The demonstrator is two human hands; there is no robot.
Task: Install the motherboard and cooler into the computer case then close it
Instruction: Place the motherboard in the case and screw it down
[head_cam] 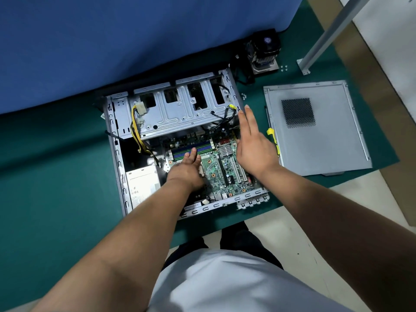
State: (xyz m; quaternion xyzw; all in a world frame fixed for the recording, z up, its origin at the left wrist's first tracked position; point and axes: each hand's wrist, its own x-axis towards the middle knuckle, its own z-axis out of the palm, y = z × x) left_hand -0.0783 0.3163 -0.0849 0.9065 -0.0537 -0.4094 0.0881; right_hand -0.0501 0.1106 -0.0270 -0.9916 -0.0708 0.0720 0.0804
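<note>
The open grey computer case (117, 158) lies on its side on the green mat. The green motherboard (225, 174) lies inside it, below the drive cage. My left hand (186, 170) rests flat on the board's left part, with straight fingers reaching the blue memory slots (202, 147). My right hand (252, 143) hovers with straight fingers over the case's right edge and holds nothing. The black cooler (265, 50) with its fan stands on the mat behind the case, at the back right. The grey side panel (319, 136) lies flat to the right of the case.
A yellow-handled screwdriver (271, 134) lies between the case and the side panel. Small screws (284, 68) lie beside the cooler, and others (243, 95) near the case's back corner. A blue partition (112, 41) stands behind. A metal post (326, 34) rises at the right. The power supply (144, 185) and yellow cables (135, 129) fill the case's left side.
</note>
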